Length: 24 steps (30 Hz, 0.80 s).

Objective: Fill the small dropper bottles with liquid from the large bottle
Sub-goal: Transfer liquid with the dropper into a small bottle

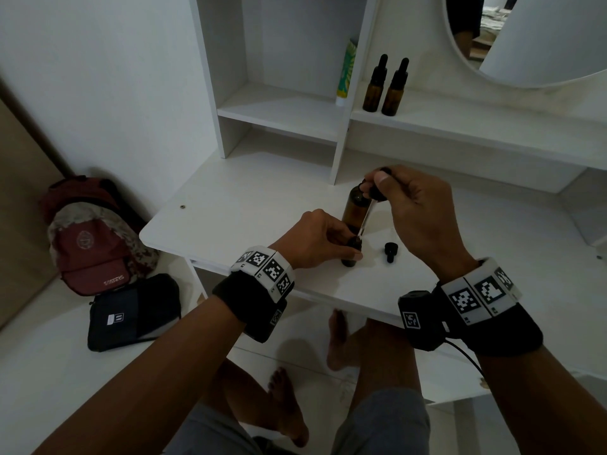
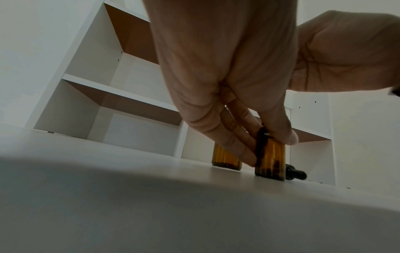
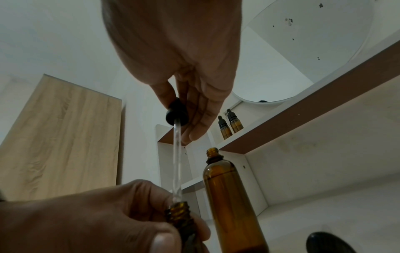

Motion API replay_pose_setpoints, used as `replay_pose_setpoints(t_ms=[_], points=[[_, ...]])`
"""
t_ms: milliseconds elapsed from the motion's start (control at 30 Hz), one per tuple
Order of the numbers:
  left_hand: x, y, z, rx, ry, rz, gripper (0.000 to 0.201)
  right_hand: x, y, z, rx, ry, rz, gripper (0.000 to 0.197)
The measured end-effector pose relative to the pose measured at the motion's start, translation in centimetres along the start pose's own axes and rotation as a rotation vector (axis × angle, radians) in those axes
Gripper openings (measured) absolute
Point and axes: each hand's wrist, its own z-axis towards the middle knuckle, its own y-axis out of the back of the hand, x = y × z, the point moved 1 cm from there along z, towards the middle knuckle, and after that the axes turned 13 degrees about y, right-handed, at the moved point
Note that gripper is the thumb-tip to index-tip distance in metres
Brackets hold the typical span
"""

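Small dropper bottle (image 1: 350,254), amber glass with a threaded open neck, stands upright on the white worktop (image 1: 230,205), held in the grip of the left hand (image 1: 317,239), whose fingers and thumb curl round its body. Above it the right hand (image 1: 415,208) pinches the black rubber bulb of a dropper (image 3: 176,145); its clear glass tube slants down with the tip at the small bottle's mouth. Just behind the small bottle stands the large bottle (image 3: 231,202), tall, amber, round-shouldered and uncapped, close beside the tube but apart from it. Right of the small bottle a black dropper cap (image 1: 391,251) lies on the worktop, clear of both hands. Farther behind the small bottle, on a white shelf (image 1: 460,126), two capped dropper bottles (image 1: 386,87) stand side by side, with a green-patterned tube (image 1: 346,72) to their left. A round mirror (image 1: 542,44) hangs above that shelf. Left of the small bottle, down on the floor, lie a red cap (image 1: 95,254) and a dark pouch (image 1: 134,311).
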Motion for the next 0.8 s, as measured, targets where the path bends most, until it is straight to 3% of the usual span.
replay_pose_setpoints(t_ms=[800], points=[[0.04, 0.08, -0.02, -0.002, -0.020, 0.011, 0.027, -0.22, -0.56, -0.37, 0.086, 0.034, -0.051, 0.024]])
